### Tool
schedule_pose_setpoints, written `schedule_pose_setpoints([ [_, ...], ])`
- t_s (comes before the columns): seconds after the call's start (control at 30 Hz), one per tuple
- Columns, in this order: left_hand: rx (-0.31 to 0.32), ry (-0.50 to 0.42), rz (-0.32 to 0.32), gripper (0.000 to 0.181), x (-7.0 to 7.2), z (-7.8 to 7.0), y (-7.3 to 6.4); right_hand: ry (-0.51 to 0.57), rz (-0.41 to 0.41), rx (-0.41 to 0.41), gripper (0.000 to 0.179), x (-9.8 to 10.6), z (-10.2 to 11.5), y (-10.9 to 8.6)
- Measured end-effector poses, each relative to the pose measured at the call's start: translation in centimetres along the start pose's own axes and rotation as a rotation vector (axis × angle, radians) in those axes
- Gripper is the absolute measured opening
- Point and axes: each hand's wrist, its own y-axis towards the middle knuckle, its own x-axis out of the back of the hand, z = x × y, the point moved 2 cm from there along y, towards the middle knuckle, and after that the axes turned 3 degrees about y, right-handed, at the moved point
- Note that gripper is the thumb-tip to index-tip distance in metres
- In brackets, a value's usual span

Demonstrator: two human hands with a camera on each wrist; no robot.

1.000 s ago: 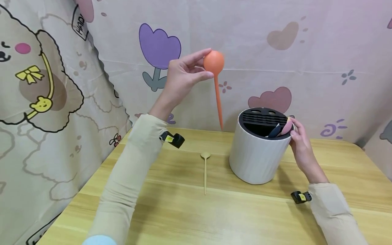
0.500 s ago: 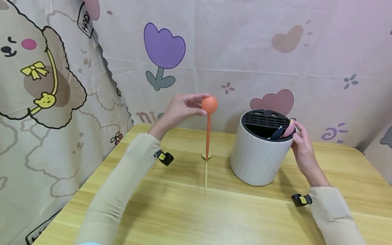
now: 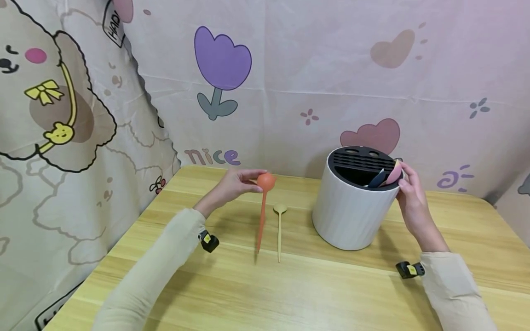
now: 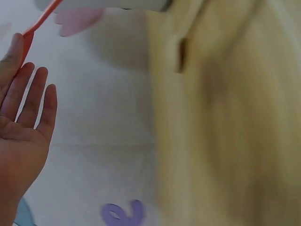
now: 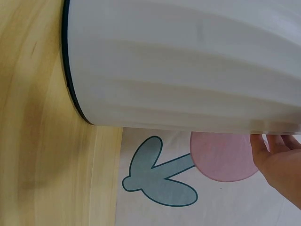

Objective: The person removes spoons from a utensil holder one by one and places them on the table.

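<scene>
My left hand pinches an orange spoon by its round bowl between thumb and fingers. The handle points down, its tip close over the table. In the left wrist view the spoon shows edge-on at the thumb, with the other fingers spread. Just right of it a pale yellow spoon lies on the table, bowl toward the back. My right hand holds the rim side of a white utensil holder with a black slotted top; its fingers touch the white wall in the right wrist view. A pink utensil head and a dark blue one stick out of the holder.
The light wooden table ends at a patterned cloth backdrop behind the holder. Another patterned cloth hangs along the left side. Small black cameras sit on both wrists.
My left hand has brought the orange spoon down from high above the table and a little left, beside the yellow spoon. The right hand stays at the holder.
</scene>
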Motion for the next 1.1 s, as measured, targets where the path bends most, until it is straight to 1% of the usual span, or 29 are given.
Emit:
schedule_pose_setpoints([
  [0.1,0.041,0.014,0.022,0.050,-0.3,1.9,-0.1,0.001,0.000,0.001,0.039,0.0,0.1,0.0],
  [0.23,0.074,0.021,0.039,0.049,-0.6,4.1,0.2,0.001,0.004,0.006,0.038,0.1,0.1,0.0],
  [0.37,0.101,0.046,0.041,0.050,-0.9,5.5,0.4,0.003,0.014,0.008,0.038,0.1,0.0,0.0],
  [0.53,0.138,0.095,0.020,0.051,-0.9,6.0,0.8,-0.003,0.018,0.008,0.039,0.2,0.0,0.1],
  [0.6,0.151,0.115,0.024,0.051,-0.9,6.3,0.9,-0.001,0.016,0.010,0.039,0.2,0.0,0.1],
  [0.7,0.142,0.162,0.051,0.052,-1.0,6.9,1.1,0.003,0.013,0.010,0.039,0.1,0.0,0.1],
  [0.83,0.132,0.194,0.095,0.050,-1.2,7.6,1.2,-0.011,0.009,0.000,0.040,0.0,0.1,0.1],
  [0.93,0.149,0.196,0.115,0.047,-1.5,7.8,1.2,-0.028,0.009,-0.009,0.041,0.0,0.2,0.1],
  [1.1,0.178,0.244,0.151,0.042,-1.7,8.0,1.1,-0.051,0.011,-0.023,0.042,0.1,0.2,0.1],
])
